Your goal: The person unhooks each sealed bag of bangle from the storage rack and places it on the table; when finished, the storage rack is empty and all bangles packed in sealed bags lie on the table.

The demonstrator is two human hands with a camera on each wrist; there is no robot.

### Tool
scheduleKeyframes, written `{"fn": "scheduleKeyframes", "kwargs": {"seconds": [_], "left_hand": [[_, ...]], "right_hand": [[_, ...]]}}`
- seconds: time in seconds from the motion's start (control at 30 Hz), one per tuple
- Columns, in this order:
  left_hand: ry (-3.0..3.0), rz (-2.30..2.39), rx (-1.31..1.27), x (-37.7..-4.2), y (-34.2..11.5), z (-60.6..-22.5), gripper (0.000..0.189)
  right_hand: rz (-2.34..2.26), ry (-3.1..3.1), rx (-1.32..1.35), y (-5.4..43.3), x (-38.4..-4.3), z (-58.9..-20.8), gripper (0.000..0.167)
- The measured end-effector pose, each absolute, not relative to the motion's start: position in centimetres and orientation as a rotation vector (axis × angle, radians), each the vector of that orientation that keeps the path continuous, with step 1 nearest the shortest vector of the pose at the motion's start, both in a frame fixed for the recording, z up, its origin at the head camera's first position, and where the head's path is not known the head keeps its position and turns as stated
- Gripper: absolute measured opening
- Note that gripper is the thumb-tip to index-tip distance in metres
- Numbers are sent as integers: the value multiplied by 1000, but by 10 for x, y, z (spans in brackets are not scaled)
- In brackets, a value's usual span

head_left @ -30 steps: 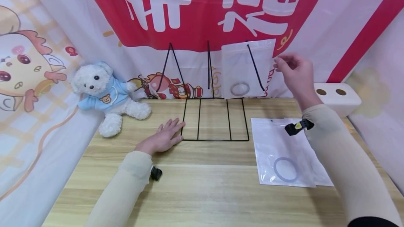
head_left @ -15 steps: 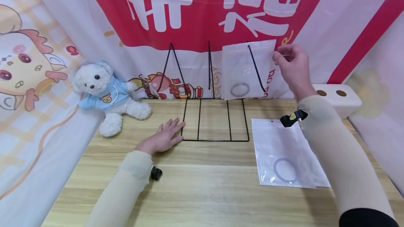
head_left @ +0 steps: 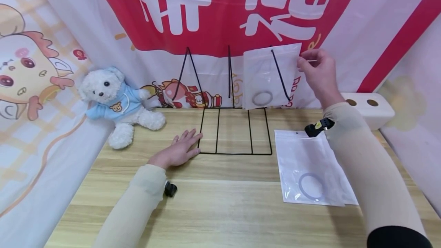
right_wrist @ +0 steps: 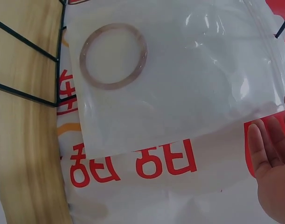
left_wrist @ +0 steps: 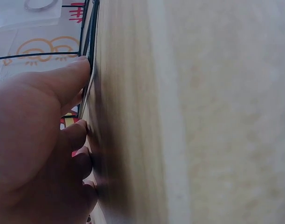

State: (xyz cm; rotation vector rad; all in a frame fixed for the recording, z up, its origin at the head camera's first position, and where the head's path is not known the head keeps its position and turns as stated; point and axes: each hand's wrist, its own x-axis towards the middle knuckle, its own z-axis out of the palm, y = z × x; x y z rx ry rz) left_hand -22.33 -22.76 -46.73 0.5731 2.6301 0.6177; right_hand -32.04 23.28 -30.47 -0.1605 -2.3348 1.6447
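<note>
A black wire rack (head_left: 251, 133) stands at the back of the table with several sloping prongs. From its right prong hangs a translucent plastic bag (head_left: 258, 74) with a pale ring (right_wrist: 113, 56) showing near its bottom. My right hand (head_left: 320, 74) pinches the upper right edge of this bag with thumb and forefinger; the other fingers (right_wrist: 268, 140) are loosely bent. My left hand (head_left: 177, 150) lies on the table with fingers spread, its tips touching the left side of the rack's base. In the left wrist view its thumb (left_wrist: 70, 79) rests along the black wire.
More plastic bags (head_left: 303, 163) lie overlapping on the table at right, the top one showing a ring. A white box (head_left: 370, 110) with holes stands behind them. At the back left sits a white teddy bear (head_left: 120, 106) in a blue hoodie. Printed cloth covers the walls.
My right hand has moved slightly left and up to the hanging bag's edge. The left hand has stayed on the rack's base.
</note>
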Motion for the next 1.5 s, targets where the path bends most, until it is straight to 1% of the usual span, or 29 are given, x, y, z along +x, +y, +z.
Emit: {"fn": "scheduleKeyframes", "kwargs": {"seconds": [0.33, 0.5, 1.0, 1.37, 1.5], "left_hand": [[2624, 622, 565, -223, -228, -469, 67], [2624, 631, 557, -223, -229, -472, 67], [2609, 659, 572, -220, -228, -467, 68], [2630, 606, 560, -223, -228, -468, 67], [2628, 600, 566, -225, -228, -469, 67]], "right_hand": [[1678, -2291, -173, 226, -319, -311, 38], [1676, -2286, -180, 223, -315, -314, 38], [1741, -2182, -175, 218, -313, -319, 30], [1763, -2111, -152, 215, -308, -317, 33], [1755, -2108, -152, 214, -306, -317, 36]]}}
